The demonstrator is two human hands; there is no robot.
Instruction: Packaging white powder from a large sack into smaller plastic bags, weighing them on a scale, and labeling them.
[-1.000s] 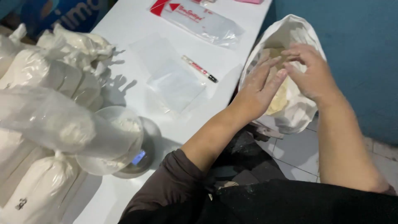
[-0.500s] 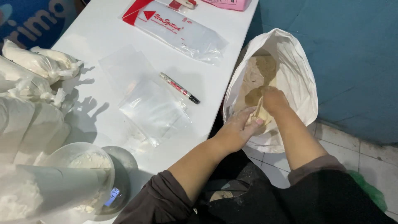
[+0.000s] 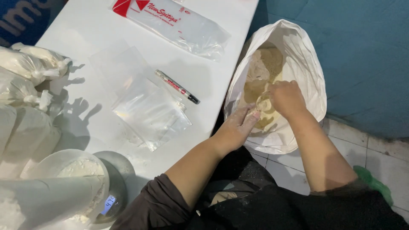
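Inside the white sack [image 3: 298, 55] beside the table [image 3: 85, 30], a small clear bag [image 3: 263, 103] is pinched shut-fingered by the right hand [image 3: 286, 99] and steadied by the open left hand [image 3: 237, 127]; thin, limp and slippery, it seems best gripped at the mouth.

A small food-packing workroom: white table [image 3: 128, 25], digital scale [image 3: 111, 200], tied flour bags [image 3: 30, 64], tiled floor [image 3: 383, 153].

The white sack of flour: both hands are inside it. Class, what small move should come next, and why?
Probably lift the right hand out with its scoopful: it grips something small in the flour, the left hand steadies beside it, inside the sack.
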